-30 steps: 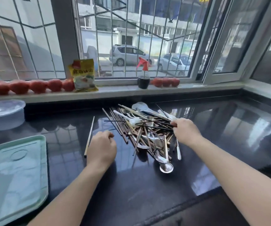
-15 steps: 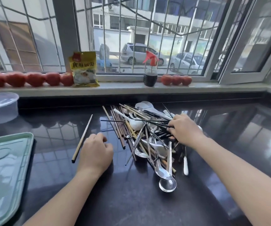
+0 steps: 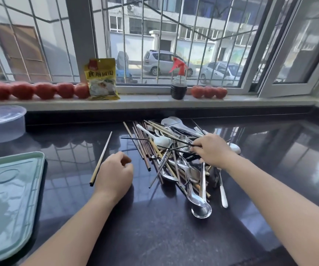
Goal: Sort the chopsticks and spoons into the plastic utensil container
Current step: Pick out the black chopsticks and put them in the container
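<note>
One black chopstick (image 3: 154,139) pinched by right hand (image 3: 213,149) atop utensil pile (image 3: 176,156); left hand (image 3: 114,174) loosely curled, empty, left of pile. Picking step; next: lift it free untangled.

A single head-worn wide-angle camera supplies the only view. It looks forward and down from above the near edge of a dark countertop (image 3: 174,237), facing a barred window (image 3: 174,45) and its sill (image 3: 145,101) at the far side. Both forearms enter from the bottom edge, with the left hand (image 3: 114,174) and right hand (image 3: 213,149) close to the lens near frame centre. Straight lines bow toward the borders. No second view exists, so no overlap applies.
</note>
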A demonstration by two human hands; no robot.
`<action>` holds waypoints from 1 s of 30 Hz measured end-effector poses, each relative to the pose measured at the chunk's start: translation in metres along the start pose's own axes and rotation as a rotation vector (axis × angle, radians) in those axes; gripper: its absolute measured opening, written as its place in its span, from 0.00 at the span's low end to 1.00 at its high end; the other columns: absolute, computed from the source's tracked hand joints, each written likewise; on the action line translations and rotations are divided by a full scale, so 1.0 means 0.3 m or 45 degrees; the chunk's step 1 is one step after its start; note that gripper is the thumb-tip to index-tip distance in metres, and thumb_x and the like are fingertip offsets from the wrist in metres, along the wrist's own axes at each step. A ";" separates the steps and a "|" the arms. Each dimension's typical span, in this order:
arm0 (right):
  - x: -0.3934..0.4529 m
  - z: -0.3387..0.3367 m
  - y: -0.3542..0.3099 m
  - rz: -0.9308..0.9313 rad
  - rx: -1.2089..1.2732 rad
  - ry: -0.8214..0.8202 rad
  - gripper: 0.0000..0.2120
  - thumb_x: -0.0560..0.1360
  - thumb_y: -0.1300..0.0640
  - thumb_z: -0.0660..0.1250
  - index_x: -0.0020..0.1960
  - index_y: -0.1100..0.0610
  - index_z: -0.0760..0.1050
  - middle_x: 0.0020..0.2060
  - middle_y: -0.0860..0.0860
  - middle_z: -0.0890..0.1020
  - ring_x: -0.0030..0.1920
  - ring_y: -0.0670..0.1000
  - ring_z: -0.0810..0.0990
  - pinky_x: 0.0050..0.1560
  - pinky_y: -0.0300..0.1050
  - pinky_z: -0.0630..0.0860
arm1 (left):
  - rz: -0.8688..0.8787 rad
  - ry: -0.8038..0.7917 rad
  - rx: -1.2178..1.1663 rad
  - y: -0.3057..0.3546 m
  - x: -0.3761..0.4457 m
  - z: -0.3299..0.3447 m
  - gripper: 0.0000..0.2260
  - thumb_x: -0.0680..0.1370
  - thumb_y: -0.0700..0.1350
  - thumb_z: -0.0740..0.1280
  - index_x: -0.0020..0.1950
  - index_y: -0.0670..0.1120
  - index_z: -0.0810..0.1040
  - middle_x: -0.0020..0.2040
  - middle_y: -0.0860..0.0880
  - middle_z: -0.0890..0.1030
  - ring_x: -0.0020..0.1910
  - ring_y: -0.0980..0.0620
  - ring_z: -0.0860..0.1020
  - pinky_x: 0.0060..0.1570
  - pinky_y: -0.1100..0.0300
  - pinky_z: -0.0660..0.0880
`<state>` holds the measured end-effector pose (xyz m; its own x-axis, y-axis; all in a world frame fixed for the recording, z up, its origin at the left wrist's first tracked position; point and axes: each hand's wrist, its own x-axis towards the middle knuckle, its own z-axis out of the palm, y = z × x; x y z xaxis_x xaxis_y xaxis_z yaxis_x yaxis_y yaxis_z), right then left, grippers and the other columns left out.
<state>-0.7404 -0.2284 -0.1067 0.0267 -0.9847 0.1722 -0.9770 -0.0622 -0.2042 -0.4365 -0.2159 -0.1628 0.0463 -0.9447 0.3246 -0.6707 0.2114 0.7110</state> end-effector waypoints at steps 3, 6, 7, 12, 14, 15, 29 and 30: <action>-0.012 -0.012 -0.005 -0.029 -0.104 -0.135 0.08 0.79 0.51 0.68 0.44 0.49 0.85 0.36 0.42 0.81 0.42 0.50 0.80 0.44 0.46 0.76 | -0.021 0.010 0.000 0.003 0.003 0.003 0.07 0.77 0.41 0.63 0.47 0.52 0.79 0.46 0.56 0.80 0.42 0.61 0.74 0.36 0.69 0.62; -0.011 -0.017 -0.026 -0.025 -0.186 -0.142 0.07 0.78 0.53 0.69 0.49 0.48 0.86 0.40 0.45 0.84 0.46 0.51 0.81 0.51 0.48 0.79 | -0.023 0.008 -0.008 0.011 0.000 0.000 0.08 0.77 0.41 0.63 0.47 0.52 0.79 0.45 0.56 0.80 0.41 0.64 0.74 0.35 0.70 0.62; -0.011 -0.016 -0.032 -0.024 -0.199 -0.145 0.07 0.78 0.54 0.69 0.48 0.49 0.86 0.39 0.45 0.84 0.45 0.51 0.81 0.50 0.48 0.79 | -0.026 0.002 -0.022 0.009 -0.002 -0.003 0.08 0.77 0.41 0.63 0.47 0.52 0.79 0.44 0.56 0.81 0.41 0.63 0.75 0.35 0.70 0.63; -0.015 -0.076 -0.076 -0.024 -0.014 -0.067 0.07 0.79 0.56 0.68 0.49 0.49 0.85 0.39 0.44 0.83 0.46 0.51 0.82 0.49 0.47 0.77 | -0.049 -0.029 -0.161 0.004 -0.015 -0.026 0.09 0.78 0.41 0.63 0.46 0.54 0.79 0.42 0.56 0.83 0.42 0.59 0.79 0.36 0.68 0.67; -0.014 -0.130 -0.147 -0.069 0.175 -0.010 0.05 0.78 0.54 0.70 0.48 0.47 0.85 0.37 0.45 0.84 0.42 0.50 0.82 0.45 0.46 0.77 | -0.043 -0.025 -0.251 0.009 -0.019 -0.036 0.09 0.78 0.40 0.63 0.47 0.53 0.79 0.44 0.56 0.82 0.44 0.60 0.79 0.39 0.68 0.69; -0.018 -0.156 -0.202 -0.097 0.341 -0.011 0.05 0.78 0.54 0.71 0.46 0.46 0.85 0.36 0.46 0.85 0.38 0.48 0.81 0.42 0.45 0.77 | -0.037 -0.028 -0.325 0.014 -0.026 -0.041 0.09 0.79 0.40 0.63 0.48 0.53 0.80 0.45 0.55 0.83 0.45 0.60 0.79 0.42 0.66 0.72; 0.029 -0.051 -0.542 -0.114 0.804 0.096 0.10 0.80 0.53 0.68 0.59 0.53 0.82 0.48 0.45 0.85 0.49 0.44 0.82 0.56 0.40 0.77 | -0.067 -0.179 -1.248 -0.020 -0.001 -0.099 0.11 0.84 0.50 0.59 0.61 0.51 0.78 0.29 0.54 0.64 0.24 0.56 0.61 0.21 0.63 0.61; 0.045 -0.066 -0.449 -0.006 0.649 0.161 0.11 0.80 0.55 0.68 0.61 0.53 0.82 0.52 0.46 0.85 0.51 0.45 0.81 0.58 0.41 0.75 | -0.135 -0.178 -1.319 -0.032 0.005 -0.097 0.12 0.85 0.50 0.58 0.62 0.47 0.77 0.29 0.54 0.63 0.23 0.56 0.60 0.21 0.64 0.60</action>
<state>-0.6126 -0.2302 -0.0578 -0.0260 -0.9588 0.2829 -0.7492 -0.1687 -0.6405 -0.4086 -0.2121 -0.1510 -0.0625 -0.9775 0.2015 0.2964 0.1746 0.9390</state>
